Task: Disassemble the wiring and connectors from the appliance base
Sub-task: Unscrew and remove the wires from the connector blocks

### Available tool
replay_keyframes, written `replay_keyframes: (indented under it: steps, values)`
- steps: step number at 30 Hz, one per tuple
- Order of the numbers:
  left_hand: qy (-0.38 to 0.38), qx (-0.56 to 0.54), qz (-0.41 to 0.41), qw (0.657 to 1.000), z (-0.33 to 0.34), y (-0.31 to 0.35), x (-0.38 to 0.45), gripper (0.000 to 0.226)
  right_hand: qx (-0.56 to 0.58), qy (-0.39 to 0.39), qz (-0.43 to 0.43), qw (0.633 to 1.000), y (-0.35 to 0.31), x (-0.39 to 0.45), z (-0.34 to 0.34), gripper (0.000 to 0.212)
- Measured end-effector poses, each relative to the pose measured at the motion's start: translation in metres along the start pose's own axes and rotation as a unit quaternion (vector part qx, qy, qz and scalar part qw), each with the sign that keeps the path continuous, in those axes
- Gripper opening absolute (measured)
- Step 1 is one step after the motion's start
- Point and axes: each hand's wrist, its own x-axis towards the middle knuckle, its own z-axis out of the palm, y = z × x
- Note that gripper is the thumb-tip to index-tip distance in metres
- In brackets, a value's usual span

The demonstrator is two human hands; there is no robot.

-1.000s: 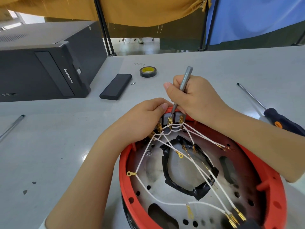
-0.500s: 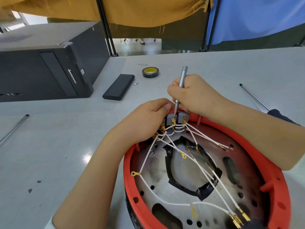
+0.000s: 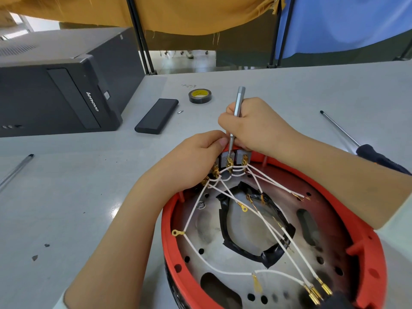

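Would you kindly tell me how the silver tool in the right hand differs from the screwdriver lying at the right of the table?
The silver tool is gripped near upright by the right hand, tip at the connectors; the screwdriver lies flat, untouched. The silver tool is all metal grey; the screwdriver has a dark handle. Both have slim metal shafts.

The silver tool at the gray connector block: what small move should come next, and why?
Probably lever the tool tip gently to push the brass terminal off the connector block: the right hand holds the tip there, the left hand braces the block, and white wires remain attached.
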Motion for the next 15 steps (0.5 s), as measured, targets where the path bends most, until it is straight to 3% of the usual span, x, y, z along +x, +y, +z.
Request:
replay_keyframes:
  steps: [6, 15]
  values:
    - [0.008, 0.005, -0.005, 1.0, 0.001, 0.0, 0.001, 0.029, -0.106, -0.011, -0.017, 0.994, -0.004, -0.005, 0.006, 0.039]
    - [0.004, -0.003, 0.009, 1.0, -0.001, 0.0, -0.002, 0.028, 0.149, 0.002, 0.058, 0.987, -0.003, -0.006, -0.006, 0.03]
